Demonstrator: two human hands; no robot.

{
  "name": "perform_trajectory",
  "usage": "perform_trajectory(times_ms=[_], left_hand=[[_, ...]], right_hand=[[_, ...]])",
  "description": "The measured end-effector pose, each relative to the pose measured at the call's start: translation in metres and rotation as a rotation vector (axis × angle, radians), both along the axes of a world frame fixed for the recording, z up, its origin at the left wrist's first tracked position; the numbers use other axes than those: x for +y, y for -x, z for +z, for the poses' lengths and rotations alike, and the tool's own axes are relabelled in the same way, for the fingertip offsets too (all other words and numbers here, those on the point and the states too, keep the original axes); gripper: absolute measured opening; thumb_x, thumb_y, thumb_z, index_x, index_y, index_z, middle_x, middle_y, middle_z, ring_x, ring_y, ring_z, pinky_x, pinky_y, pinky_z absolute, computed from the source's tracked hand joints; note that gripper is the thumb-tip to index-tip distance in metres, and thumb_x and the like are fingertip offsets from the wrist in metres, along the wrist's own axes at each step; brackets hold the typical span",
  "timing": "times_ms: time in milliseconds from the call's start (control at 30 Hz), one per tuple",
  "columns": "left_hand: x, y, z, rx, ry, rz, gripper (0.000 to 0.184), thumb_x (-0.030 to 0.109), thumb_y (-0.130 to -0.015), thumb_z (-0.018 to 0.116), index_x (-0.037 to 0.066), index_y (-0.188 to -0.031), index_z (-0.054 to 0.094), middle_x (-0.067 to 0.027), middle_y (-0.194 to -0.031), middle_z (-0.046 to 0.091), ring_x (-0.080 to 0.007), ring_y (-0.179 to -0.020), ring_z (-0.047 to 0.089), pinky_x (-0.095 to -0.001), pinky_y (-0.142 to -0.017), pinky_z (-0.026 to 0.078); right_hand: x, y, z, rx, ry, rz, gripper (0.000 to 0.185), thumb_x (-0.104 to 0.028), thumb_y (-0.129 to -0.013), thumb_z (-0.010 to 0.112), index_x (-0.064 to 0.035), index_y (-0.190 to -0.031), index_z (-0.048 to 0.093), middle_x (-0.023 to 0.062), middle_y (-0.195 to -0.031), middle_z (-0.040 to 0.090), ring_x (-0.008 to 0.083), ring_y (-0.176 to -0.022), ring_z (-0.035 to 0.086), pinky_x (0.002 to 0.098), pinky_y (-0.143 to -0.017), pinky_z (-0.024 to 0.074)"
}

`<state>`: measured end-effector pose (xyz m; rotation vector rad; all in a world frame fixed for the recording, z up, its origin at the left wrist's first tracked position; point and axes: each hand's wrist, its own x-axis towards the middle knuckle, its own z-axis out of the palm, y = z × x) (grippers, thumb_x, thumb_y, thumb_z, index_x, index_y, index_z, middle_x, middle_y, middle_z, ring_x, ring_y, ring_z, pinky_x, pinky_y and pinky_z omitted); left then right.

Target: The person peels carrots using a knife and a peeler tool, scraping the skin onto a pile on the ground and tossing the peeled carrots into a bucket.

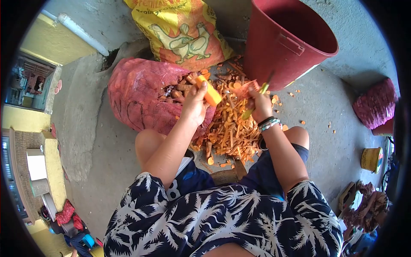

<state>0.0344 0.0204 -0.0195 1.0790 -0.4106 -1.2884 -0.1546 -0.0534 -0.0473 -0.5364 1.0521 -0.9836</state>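
Note:
My left hand is closed around a peeled orange carrot, its cut end facing the pile. Gripped in my right hand is a knife with a yellow-green handle and a dark, blurred blade pointing up. A flat orange-red piece shows beside my right fingers; I cannot tell what it is. Below both hands lies a heap of carrot peelings and cut ends. A red mesh sack lies at the left, unpeeled carrots showing at its opening.
A tall red bin stands beyond my right hand. Against the wall is a yellow feed sack. At the right are a purple mesh sack, a yellow bucket and heaped cloth. Carrot scraps dot the concrete floor.

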Motion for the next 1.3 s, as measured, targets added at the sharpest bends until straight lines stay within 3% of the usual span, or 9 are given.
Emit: perform_trajectory(times_ms=[100,167,200,267,333,633,1000,1200,1300], left_hand=[[-0.001,-0.009,0.014,0.253,0.092,-0.003,0.034,0.022,-0.081,0.062,0.006,-0.109,0.051,-0.0069,-0.105,0.054,-0.0176,-0.096,0.054,-0.0285,-0.083,0.049],[0.000,-0.015,0.016,0.262,0.095,-0.052,0.032,0.021,-0.081,0.063,0.004,-0.107,0.052,-0.0085,-0.104,0.056,-0.0185,-0.093,0.057,-0.0284,-0.080,0.052],[0.002,-0.015,0.021,0.275,0.090,-0.097,0.031,0.020,-0.081,0.063,0.003,-0.105,0.053,-0.0101,-0.102,0.058,-0.0193,-0.089,0.059,-0.0284,-0.076,0.054],[0.006,-0.008,0.024,0.354,0.052,-0.052,0.032,0.018,-0.080,0.064,0.003,-0.105,0.052,-0.0108,-0.099,0.059,-0.0200,-0.084,0.061,-0.0282,-0.072,0.054],[0.011,-0.007,0.023,0.365,-0.052,-0.026,0.028,0.018,-0.079,0.065,0.001,-0.099,0.054,-0.0104,-0.096,0.059,-0.0155,-0.077,0.059,-0.0250,-0.072,0.052],[0.010,-0.010,0.019,0.175,0.091,-0.097,0.028,0.014,-0.079,0.066,0.001,-0.101,0.056,-0.0096,-0.093,0.062,-0.0153,-0.077,0.061,-0.0245,-0.067,0.051],[0.010,-0.016,0.013,0.048,0.124,-0.178,0.027,0.011,-0.079,0.064,0.000,-0.102,0.056,-0.0107,-0.098,0.061,-0.0175,-0.085,0.062,-0.0267,-0.072,0.053],[0.016,-0.019,0.033,-0.182,0.183,-0.202,0.026,0.007,-0.077,0.065,-0.003,-0.100,0.057,-0.0117,-0.097,0.061,-0.0192,-0.079,0.062,-0.0266,-0.069,0.053],[0.019,-0.022,0.047,-0.271,0.292,-0.327,0.023,0.004,-0.071,0.071,-0.004,-0.089,0.060,-0.0098,-0.083,0.061,-0.0144,-0.069,0.061,-0.0226,-0.062,0.051]], right_hand=[[0.008,-0.004,-0.003,0.144,0.047,0.220,0.012,-0.006,-0.082,0.056,-0.0047,-0.091,0.049,0.0056,-0.069,0.058,0.0107,-0.046,0.049,0.0226,-0.036,0.0360],[0.013,-0.008,0.002,0.431,0.197,0.529,0.021,-0.007,-0.081,0.057,-0.0011,-0.099,0.049,0.0076,-0.077,0.060,0.0126,-0.059,0.056,0.0214,-0.045,0.0426],[0.020,-0.014,0.003,0.343,0.350,0.506,0.029,-0.010,-0.078,0.059,0.0009,-0.103,0.049,0.0126,-0.084,0.060,0.0199,-0.074,0.059,0.0274,-0.060,0.0471],[0.022,-0.012,0.011,0.815,0.637,0.658,0.031,-0.013,-0.076,0.061,0.0015,-0.101,0.050,0.0182,-0.088,0.059,0.0278,-0.083,0.058,0.0337,-0.070,0.0455],[0.028,-0.011,0.029,0.784,0.720,0.612,0.030,-0.015,-0.075,0.062,0.0004,-0.098,0.052,0.0212,-0.084,0.057,0.0323,-0.080,0.057,0.0387,-0.070,0.0441],[0.027,0.000,0.055,0.709,0.805,0.716,0.020,-0.013,-0.079,0.057,-0.0010,-0.094,0.052,0.0146,-0.071,0.055,0.0242,-0.066,0.055,0.0349,-0.062,0.0424],[0.028,0.003,0.058,0.674,0.830,0.747,0.023,-0.010,-0.078,0.055,-0.0019,-0.099,0.053,0.0166,-0.075,0.056,0.0255,-0.070,0.056,0.0357,-0.067,0.0433],[0.020,0.007,0.055,0.576,0.715,0.877,0.026,-0.011,-0.075,0.057,-0.0002,-0.098,0.053,0.0179,-0.079,0.057,0.0273,-0.073,0.055,0.0354,-0.068,0.0433],[0.016,0.005,0.055,0.580,0.779,0.929,0.027,-0.010,-0.074,0.058,0.0008,-0.098,0.053,0.0180,-0.080,0.058,0.0264,-0.073,0.055,0.0354,-0.068,0.0432]])
